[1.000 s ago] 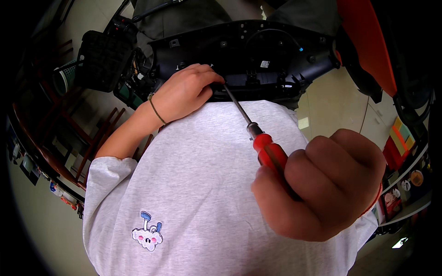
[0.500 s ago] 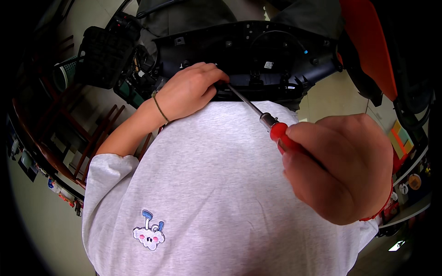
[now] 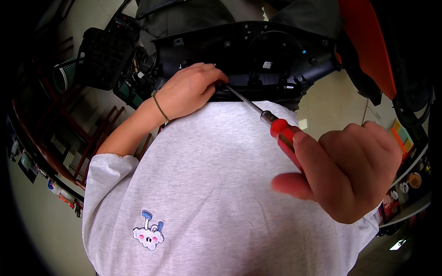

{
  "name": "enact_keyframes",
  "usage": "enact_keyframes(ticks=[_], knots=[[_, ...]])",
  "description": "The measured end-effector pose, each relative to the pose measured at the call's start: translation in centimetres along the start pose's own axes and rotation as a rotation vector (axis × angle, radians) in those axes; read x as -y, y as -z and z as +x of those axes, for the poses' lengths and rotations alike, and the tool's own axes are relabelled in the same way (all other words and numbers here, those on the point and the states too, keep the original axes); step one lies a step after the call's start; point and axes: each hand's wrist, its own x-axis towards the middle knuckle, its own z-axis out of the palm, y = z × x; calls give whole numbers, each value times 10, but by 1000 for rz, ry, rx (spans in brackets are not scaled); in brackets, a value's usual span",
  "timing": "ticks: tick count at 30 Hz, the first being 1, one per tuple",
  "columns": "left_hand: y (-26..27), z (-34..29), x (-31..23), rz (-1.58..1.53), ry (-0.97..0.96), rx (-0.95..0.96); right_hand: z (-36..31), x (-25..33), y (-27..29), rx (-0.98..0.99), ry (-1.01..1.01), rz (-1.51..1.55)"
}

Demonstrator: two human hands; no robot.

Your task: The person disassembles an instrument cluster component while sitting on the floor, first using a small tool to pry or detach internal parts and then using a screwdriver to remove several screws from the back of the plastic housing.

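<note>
A screwdriver (image 3: 288, 138) with a red handle and a metal shaft slants up and left across my front. My right hand (image 3: 350, 172) is closed around the handle, with the thumb sticking out below it. The shaft's far end runs to the fingertips of my left hand (image 3: 193, 87), which hide the tip. Those fingers are curled and pressed together at the near edge of a large black plastic panel (image 3: 237, 57). Whatever they pinch is out of sight. The panel lies across in front of me, its inner side up, with clips, a thin cable and a small white label.
An orange and black body part (image 3: 373, 46) stands at the right. To the left are a black case (image 3: 103, 57), a green basket (image 3: 66, 73) and a reddish wooden chair frame (image 3: 99, 133). Shelves with small goods (image 3: 405, 188) edge the right side.
My right hand has turned on the screwdriver handle; its thumb has swung down off the handle, and more of the red handle shows. The left hand stays in place.
</note>
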Motion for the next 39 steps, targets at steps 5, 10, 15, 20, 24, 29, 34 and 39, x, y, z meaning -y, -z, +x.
enact_keyframes(ticks=[5,10,15,20,24,29,34,39], knots=[[-2,0,2,4,4,-2,-1,-4,-18,-68,-67,194],[1,0,0,0,7,0,2,-1,-16,-95,-69,242],[1,3,0,25,-6,10,7,0,-19,-66,-86,351],[2,4,1,28,-9,3,2,-1,-26,-50,-129,507],[8,14,-1,106,-35,55,-12,-10,-45,-81,-136,641],[15,31,-4,254,-74,187,-30,-28,-31,-194,-139,814],[18,53,-16,543,-171,369,-61,-36,-20,-410,-267,894],[16,53,-17,610,-136,400,-71,-32,-34,-530,-383,793]])
